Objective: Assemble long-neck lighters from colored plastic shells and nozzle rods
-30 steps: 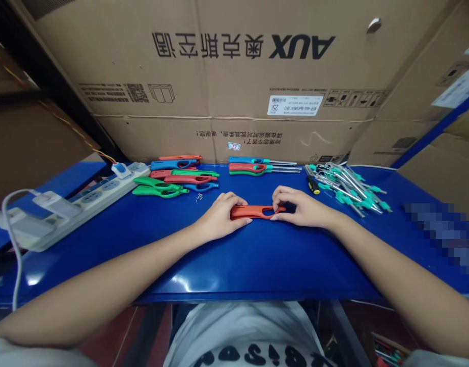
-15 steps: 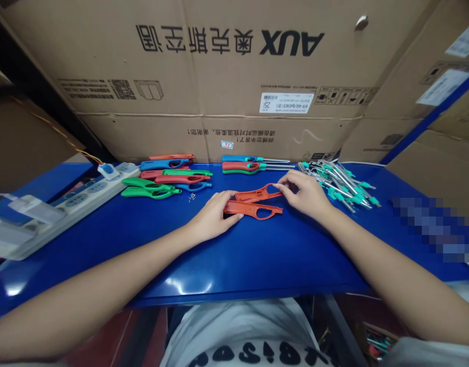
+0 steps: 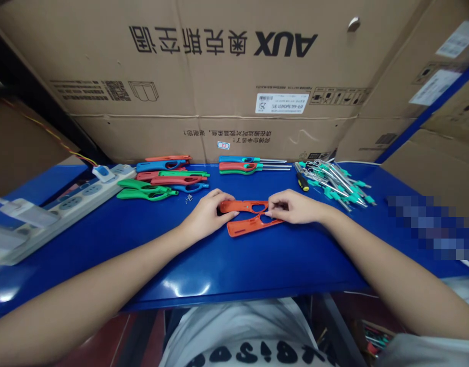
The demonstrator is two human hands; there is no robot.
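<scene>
Two orange plastic handle halves lie on the blue table [image 3: 257, 265]. The far half [image 3: 244, 206] is flat on the surface, and my left hand [image 3: 205, 214] rests on its left end. My right hand [image 3: 293, 208] pinches the right end of the near half [image 3: 251, 226], which is angled toward me beside the other.
A heap of orange, blue and green handle shells [image 3: 163, 178] lies at the back left. Assembled lighters [image 3: 249, 165] sit at the back middle, a heap of metal rods with teal ends [image 3: 339, 183] at the right. A white power strip [image 3: 54, 206] runs along the left. Cardboard boxes [image 3: 226, 76] stand behind.
One second ago the orange handle was a single closed piece between both hands. It has come apart into two halves, and my right hand has swung one half down toward me.
</scene>
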